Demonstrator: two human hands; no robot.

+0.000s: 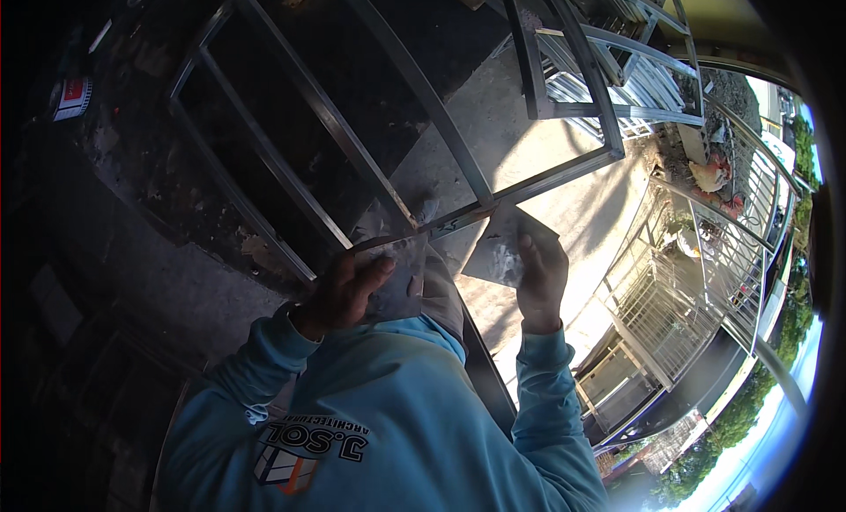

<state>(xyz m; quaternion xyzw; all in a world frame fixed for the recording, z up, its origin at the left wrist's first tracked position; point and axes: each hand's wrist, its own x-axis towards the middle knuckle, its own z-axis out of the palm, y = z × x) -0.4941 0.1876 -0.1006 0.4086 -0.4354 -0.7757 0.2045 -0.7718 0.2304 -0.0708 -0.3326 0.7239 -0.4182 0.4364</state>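
My left hand point(345, 292) is closed on a flat grey plate point(398, 287), its thumb lying over the face. A second thin grey plate point(495, 255), with pale smears on it, is gripped by its edge in my right hand point(541, 272). Both plates are by the near bar of a welded metal frame point(330, 120) made of square tubes. The right plate's upper corner is close to that bar; whether it touches, I cannot tell. Dark marks show on the bar between my hands.
Under the frame lies a dark, stained work surface point(132, 173), with a can point(72, 98) at its far left. More metal frames point(617, 98) are stacked at the far right. Barred metal panels point(670, 292) and chickens point(710, 173) are on the right, beyond the sunlit concrete floor point(564, 221).
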